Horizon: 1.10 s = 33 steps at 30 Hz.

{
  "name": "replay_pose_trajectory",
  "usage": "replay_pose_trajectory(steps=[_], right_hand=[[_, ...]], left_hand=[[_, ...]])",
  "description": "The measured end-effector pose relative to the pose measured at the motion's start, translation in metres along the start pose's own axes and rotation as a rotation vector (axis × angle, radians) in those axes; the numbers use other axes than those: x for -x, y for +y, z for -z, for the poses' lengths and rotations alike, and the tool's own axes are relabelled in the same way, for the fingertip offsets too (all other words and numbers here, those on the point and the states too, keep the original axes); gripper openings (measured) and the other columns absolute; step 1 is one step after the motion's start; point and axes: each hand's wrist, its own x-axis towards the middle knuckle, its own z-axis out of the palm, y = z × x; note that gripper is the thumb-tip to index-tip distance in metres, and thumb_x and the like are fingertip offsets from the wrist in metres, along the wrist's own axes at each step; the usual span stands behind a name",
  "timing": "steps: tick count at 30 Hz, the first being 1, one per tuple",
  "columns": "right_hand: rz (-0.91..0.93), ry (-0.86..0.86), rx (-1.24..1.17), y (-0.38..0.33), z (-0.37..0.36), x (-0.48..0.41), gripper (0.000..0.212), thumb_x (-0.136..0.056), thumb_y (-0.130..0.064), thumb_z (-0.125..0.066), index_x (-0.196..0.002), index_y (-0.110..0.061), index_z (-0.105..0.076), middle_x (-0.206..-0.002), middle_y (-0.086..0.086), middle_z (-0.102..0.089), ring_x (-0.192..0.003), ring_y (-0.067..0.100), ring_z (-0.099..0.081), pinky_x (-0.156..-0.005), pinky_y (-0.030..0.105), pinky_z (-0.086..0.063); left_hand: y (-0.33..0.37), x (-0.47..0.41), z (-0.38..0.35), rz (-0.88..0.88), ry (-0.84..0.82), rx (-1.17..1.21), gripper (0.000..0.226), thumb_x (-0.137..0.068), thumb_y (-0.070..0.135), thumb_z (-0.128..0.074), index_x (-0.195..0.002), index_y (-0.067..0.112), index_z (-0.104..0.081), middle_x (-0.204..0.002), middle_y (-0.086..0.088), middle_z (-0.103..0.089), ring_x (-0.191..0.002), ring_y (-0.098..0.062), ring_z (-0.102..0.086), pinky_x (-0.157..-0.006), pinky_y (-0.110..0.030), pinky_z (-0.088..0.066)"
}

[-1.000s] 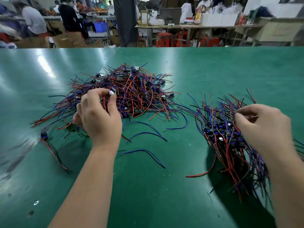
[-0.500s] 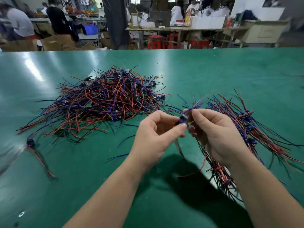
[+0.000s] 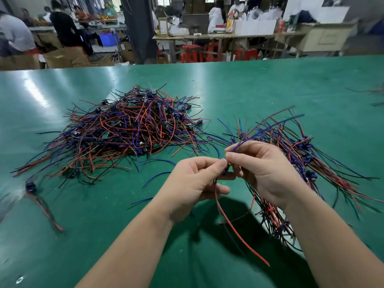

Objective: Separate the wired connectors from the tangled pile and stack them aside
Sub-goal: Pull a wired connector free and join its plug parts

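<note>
A tangled pile (image 3: 128, 129) of red, blue and black wired connectors lies at the centre left of the green table (image 3: 259, 90). A sorted stack (image 3: 307, 163) of connectors lies to the right, wires roughly aligned. Both hands meet in front, between the two heaps. My left hand (image 3: 193, 183) and my right hand (image 3: 264, 171) pinch one small blue wired connector (image 3: 224, 172) between fingertips. Its red wire (image 3: 234, 227) hangs down toward me and a blue wire (image 3: 249, 138) sticks up past my right fingers.
One stray connector with red wires (image 3: 31, 187) lies at the table's left edge. Loose blue wires (image 3: 155, 176) lie just in front of the pile. More wires (image 3: 376, 96) show at the far right edge. Behind the table are people, benches, boxes and red stools.
A second ago my left hand picked in the pile and my right hand rested on the stack. Both came together at the middle holding one connector, and its red wire now hangs lower.
</note>
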Motion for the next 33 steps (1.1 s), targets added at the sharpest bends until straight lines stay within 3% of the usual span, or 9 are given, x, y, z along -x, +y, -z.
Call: replay_pose_trajectory(steps=[3, 8, 12, 17, 21, 25, 27, 29, 33], right_hand=[[0.040, 0.113, 0.045, -0.002, 0.001, -0.002, 0.008, -0.063, -0.017, -0.071, -0.057, -0.012, -0.070, -0.053, 0.002, -0.061, -0.043, 0.008, -0.049, -0.044, 0.015, -0.039], [0.135, 0.420, -0.111, -0.009, 0.015, -0.009, 0.030, -0.080, -0.009, -0.071, -0.051, -0.016, -0.068, -0.047, -0.004, -0.057, -0.039, 0.005, -0.046, -0.042, 0.015, -0.039], [0.178, 0.471, -0.193, -0.009, 0.021, -0.009, 0.032, -0.085, -0.011, -0.068, -0.053, -0.017, -0.066, -0.049, -0.003, -0.055, -0.042, 0.007, -0.045, -0.046, 0.017, -0.038], [0.032, 0.496, -0.294, -0.010, 0.025, -0.013, 0.021, -0.099, -0.014, -0.046, -0.084, -0.009, -0.061, -0.051, 0.001, -0.058, -0.041, 0.008, -0.049, -0.044, 0.017, -0.040], [-0.134, 0.337, -0.142, -0.006, 0.022, -0.011, 0.018, -0.093, 0.003, -0.045, -0.086, -0.007, -0.058, -0.052, 0.003, -0.061, -0.044, 0.009, -0.054, -0.045, 0.016, -0.043], [-0.209, 0.016, 0.035, 0.006, 0.007, -0.005, 0.017, -0.075, 0.003, -0.068, -0.089, -0.006, -0.065, -0.061, 0.005, -0.063, -0.047, 0.010, -0.056, -0.046, 0.014, -0.043], [-0.186, -0.098, -0.017, 0.010, 0.000, -0.003, 0.029, -0.063, -0.009, -0.073, -0.091, -0.011, -0.071, -0.067, 0.005, -0.065, -0.052, 0.011, -0.058, -0.049, 0.014, -0.045], [-0.139, -0.162, -0.123, 0.013, -0.005, -0.002, 0.025, -0.062, -0.017, -0.072, -0.087, -0.014, -0.076, -0.071, 0.003, -0.068, -0.056, 0.008, -0.059, -0.055, 0.014, -0.046], [-0.093, -0.088, -0.296, 0.013, -0.010, -0.005, 0.015, -0.066, -0.022, -0.067, -0.073, -0.015, -0.077, -0.067, -0.001, -0.069, -0.055, 0.004, -0.059, -0.056, 0.012, -0.047]], left_hand=[[0.000, 0.001, 0.003, 0.095, -0.047, -0.062, 0.024, -0.067, 0.036, -0.069, -0.079, 0.016, -0.068, -0.082, -0.004, -0.075, -0.052, -0.009, -0.065, -0.050, -0.018, -0.050], [-0.003, 0.008, 0.004, 0.216, -0.366, -0.243, 0.008, -0.073, 0.023, -0.079, -0.071, 0.021, -0.072, -0.088, -0.013, -0.073, -0.065, -0.013, -0.068, -0.059, -0.023, -0.054], [-0.005, 0.008, 0.006, 0.150, -0.377, -0.307, 0.006, -0.069, 0.018, -0.075, -0.067, 0.022, -0.072, -0.074, -0.003, -0.067, -0.062, -0.008, -0.057, -0.063, -0.017, -0.045], [0.001, 0.009, 0.022, 0.092, -0.409, -0.108, 0.011, -0.065, 0.023, -0.079, -0.073, 0.021, -0.073, -0.074, 0.004, -0.069, -0.066, -0.009, -0.057, -0.066, -0.020, -0.045], [0.004, -0.002, 0.015, 0.027, -0.132, 0.352, 0.010, -0.069, 0.022, -0.081, -0.069, 0.021, -0.071, -0.063, 0.001, -0.064, -0.053, -0.009, -0.060, -0.057, -0.023, -0.053], [0.009, -0.005, 0.016, 0.008, -0.012, 0.615, 0.023, -0.062, 0.032, -0.069, -0.075, 0.015, -0.073, -0.070, 0.003, -0.071, -0.060, -0.006, -0.066, -0.061, -0.021, -0.056], [0.009, -0.006, 0.015, 0.019, 0.033, 0.630, 0.020, -0.065, 0.031, -0.067, -0.069, 0.014, -0.076, -0.071, 0.003, -0.073, -0.059, -0.005, -0.067, -0.061, -0.020, -0.056], [0.007, -0.006, 0.010, 0.034, 0.048, 0.598, 0.020, -0.068, 0.029, -0.065, -0.072, 0.013, -0.077, -0.071, 0.001, -0.073, -0.057, -0.005, -0.066, -0.060, -0.019, -0.056], [-0.001, -0.007, 0.002, 0.021, 0.009, 0.497, 0.026, -0.064, 0.029, -0.070, -0.086, 0.016, -0.068, -0.074, 0.000, -0.073, -0.057, -0.007, -0.066, -0.059, -0.018, -0.055]])
